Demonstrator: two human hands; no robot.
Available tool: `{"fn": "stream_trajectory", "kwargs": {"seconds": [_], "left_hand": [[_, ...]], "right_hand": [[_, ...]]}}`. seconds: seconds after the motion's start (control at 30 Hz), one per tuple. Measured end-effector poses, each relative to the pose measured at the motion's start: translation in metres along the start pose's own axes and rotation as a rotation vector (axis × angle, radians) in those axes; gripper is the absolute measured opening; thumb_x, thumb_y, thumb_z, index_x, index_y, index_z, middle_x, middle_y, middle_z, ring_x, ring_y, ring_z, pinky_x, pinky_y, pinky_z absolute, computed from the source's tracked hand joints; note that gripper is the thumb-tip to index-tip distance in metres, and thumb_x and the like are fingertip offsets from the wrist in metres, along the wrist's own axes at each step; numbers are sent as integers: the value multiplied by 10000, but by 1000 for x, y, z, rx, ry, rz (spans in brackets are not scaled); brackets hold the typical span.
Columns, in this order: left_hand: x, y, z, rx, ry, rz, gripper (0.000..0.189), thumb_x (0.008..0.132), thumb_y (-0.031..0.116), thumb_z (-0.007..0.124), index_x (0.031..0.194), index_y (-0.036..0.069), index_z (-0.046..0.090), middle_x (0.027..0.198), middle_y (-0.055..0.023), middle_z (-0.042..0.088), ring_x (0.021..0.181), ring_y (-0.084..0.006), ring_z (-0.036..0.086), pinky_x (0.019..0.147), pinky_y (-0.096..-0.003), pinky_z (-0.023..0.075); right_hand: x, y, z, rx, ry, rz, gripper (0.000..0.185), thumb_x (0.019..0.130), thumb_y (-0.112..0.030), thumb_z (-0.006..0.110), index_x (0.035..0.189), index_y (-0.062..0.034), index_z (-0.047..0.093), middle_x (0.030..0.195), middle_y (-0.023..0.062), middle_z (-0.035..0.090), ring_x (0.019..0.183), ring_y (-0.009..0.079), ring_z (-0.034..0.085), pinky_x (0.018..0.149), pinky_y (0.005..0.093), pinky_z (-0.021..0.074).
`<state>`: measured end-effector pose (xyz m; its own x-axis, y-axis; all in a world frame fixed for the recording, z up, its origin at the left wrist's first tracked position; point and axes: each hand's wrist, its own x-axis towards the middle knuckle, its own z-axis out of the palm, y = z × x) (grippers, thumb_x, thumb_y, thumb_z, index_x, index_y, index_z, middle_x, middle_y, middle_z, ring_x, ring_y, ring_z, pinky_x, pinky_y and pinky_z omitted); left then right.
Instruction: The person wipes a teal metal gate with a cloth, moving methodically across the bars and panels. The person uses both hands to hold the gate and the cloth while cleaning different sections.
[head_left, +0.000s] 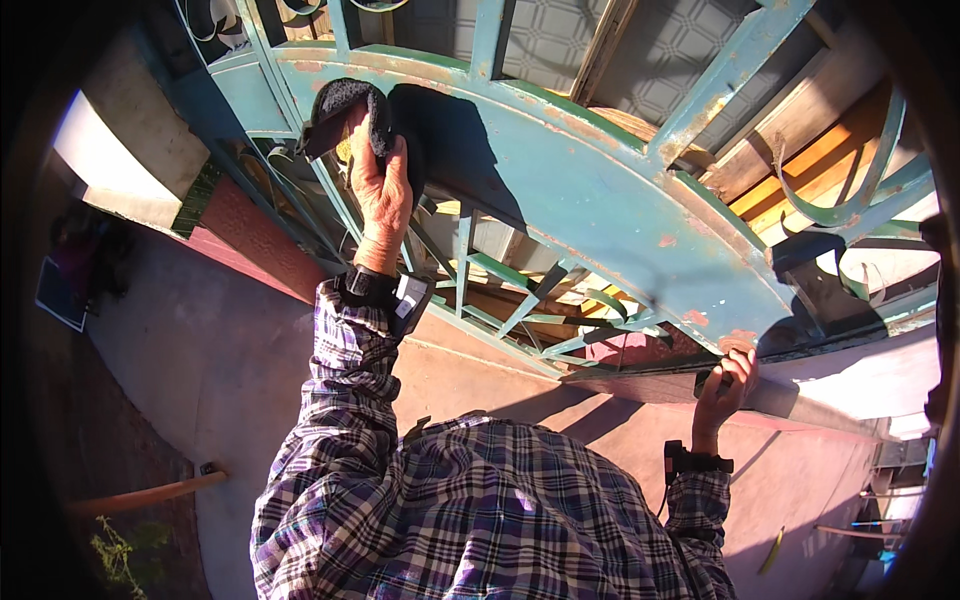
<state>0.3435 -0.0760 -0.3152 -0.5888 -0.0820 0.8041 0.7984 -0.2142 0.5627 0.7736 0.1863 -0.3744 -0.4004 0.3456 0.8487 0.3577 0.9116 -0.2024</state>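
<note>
A teal painted metal gate (585, 187), with rust and chipped spots on its solid curved panel, stands before me. My left hand (382, 180) is raised at the panel's left end, its fingers closed on a dark cloth (349, 105) of rough fabric. Low at the panel's right end, my right hand (727, 382) has bent fingers at the lower edge, beside a rusty round patch. A small dark thing shows at its palm; whether I hold that or the gate's edge I cannot tell. Both wrists wear black straps with devices.
Scrollwork bars (525, 292) lie below the panel, and more bars rise above it. Behind are patterned panes (555, 45) and wooden planks. A pillar (135, 150) with a red base (255, 240) stands at left. A wooden pole (150, 491) and a plant (124, 555) are at lower left.
</note>
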Motion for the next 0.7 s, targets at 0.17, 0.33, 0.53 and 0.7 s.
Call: {"fn": "stream_trajectory", "kwargs": {"seconds": [0.17,0.33,0.53,0.7], "left_hand": [[-25,17,70,127,-64,95,527,803,19,558,1315,5,435,1375,-228,382,1302,-415,305,1098,-462,194],[-91,71,112,187,-730,411,445,682,94,623,1122,68,564,1136,-167,540,1101,-401,486,941,-486,395],[-99,15,81,255,-732,321,339,729,151,677,1063,120,630,1136,-104,585,1026,-317,553,837,-426,479],[-50,-79,10,99,-121,-218,286,882,93,582,1163,48,555,1044,-72,600,920,-207,564,804,-316,450]], "right_hand": [[6,-18,4,-15,-2,-5,54,805,-48,556,855,-42,536,1014,116,578,1127,350,481,1000,471,343],[12,-27,9,-24,10,-44,52,799,-40,560,846,-35,540,999,118,583,1103,350,491,1005,481,347],[12,-25,11,-32,-5,-39,61,791,-32,564,850,-35,547,982,115,592,1099,344,497,1019,479,346],[10,-21,14,-38,-17,-51,88,800,2,553,881,-29,537,969,113,593,1070,336,517,1040,483,334]]}}
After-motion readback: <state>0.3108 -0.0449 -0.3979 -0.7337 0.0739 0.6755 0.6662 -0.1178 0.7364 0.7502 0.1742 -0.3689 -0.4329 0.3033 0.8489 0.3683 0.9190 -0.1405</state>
